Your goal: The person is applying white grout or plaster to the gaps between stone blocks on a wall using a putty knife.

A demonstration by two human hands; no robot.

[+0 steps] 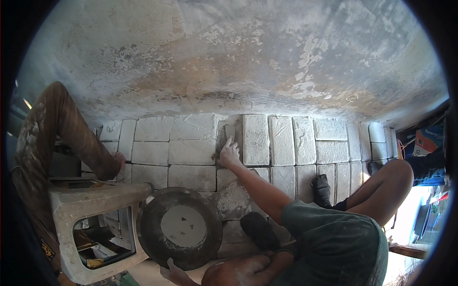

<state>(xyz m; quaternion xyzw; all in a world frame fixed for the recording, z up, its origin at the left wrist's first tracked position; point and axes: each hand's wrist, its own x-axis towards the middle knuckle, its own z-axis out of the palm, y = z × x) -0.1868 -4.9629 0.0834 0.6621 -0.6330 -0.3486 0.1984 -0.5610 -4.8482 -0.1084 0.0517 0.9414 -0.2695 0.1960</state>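
Presently at the joint: right hand (230, 153) pressed to the gap between pale paving blocks (255, 139), fingertips pointing away from the body; holding a small tool or bare, cannot tell.
Left hand: left hand (168, 273) curled around the near rim of the round dark pan (180, 227), low and to the left of the working hand.
Grey patch: wet-looking mortar (233, 200), just behind the right wrist, between it and the pan.
Other person: brown sleeve (71, 128) and hand (118, 159), well to the left of the pan hand; stay apart.
Likely best: press the fill firmly along the gap, wipe flush with the block faces, keep the pan steady and close.
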